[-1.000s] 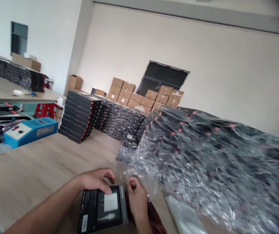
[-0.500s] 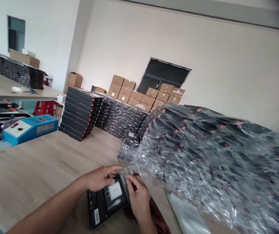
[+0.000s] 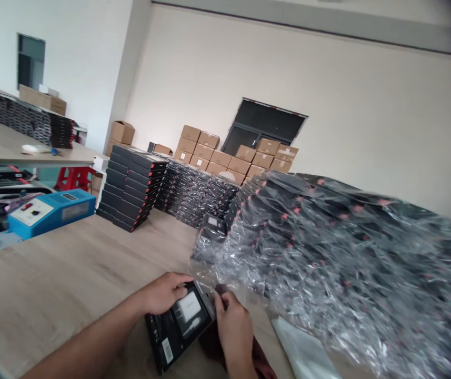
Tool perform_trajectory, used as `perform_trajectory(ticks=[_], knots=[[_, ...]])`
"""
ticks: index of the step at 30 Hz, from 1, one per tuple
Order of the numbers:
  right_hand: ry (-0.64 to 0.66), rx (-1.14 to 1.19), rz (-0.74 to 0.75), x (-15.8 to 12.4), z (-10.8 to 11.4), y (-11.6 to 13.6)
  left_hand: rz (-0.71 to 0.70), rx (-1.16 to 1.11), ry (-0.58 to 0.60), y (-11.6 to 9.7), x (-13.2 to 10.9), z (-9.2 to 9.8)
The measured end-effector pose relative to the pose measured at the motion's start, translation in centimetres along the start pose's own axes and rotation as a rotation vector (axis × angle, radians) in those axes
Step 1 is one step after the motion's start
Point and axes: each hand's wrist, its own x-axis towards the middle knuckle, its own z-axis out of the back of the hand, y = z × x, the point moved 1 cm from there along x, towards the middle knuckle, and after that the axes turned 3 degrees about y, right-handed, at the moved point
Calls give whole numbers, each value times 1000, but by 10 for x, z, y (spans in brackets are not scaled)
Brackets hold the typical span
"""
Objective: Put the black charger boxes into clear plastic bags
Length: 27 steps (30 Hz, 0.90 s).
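Tilted above the near table edge is a flat black box (image 3: 172, 331), with a white charger (image 3: 189, 307) and cable showing on its face and a barcode label at its near end. My left hand (image 3: 166, 292) grips its far left edge, thumb on the face and fingers along the side. At its far right corner, my right hand (image 3: 233, 323) is closed, thumb against bent fingers, on the edge of a clear plastic bag (image 3: 207, 284). How far that film covers the box I cannot tell.
Film-wrapped black boxes (image 3: 328, 252) are heaped at the right, beside a pile of flat clear bags (image 3: 304, 347). A stack of unwrapped black boxes (image 3: 130, 184) stands farther back on the wooden table (image 3: 91, 263). A blue machine (image 3: 53, 210) sits at the left.
My right hand has moved slightly right and down, drawing away from the box's edge. The box and my left hand have shifted a little in view.
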Motion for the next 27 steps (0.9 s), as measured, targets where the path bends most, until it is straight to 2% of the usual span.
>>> perform_trajectory(ticks=[5, 11, 14, 19, 21, 23, 27], knots=[[118, 310, -25, 2, 2, -5, 45, -82, -20, -2, 0, 4], [254, 582, -162, 0, -5, -6, -23, -136, -54, -6, -1, 12], [233, 691, -246, 0, -9, -6, -57, -190, -71, -6, -1, 15], [279, 1172, -461, -1, -8, 2, -56, -286, -21, -6, -2, 18], [259, 1333, -453, 0, -8, 6, -25, -315, 45, -7, -4, 18], [190, 1388, -382, 2, -8, 8, -14, -333, 113, -10, -6, 18], [44, 1184, -246, 4, -11, 6, -20, -329, 223, -16, -11, 18]])
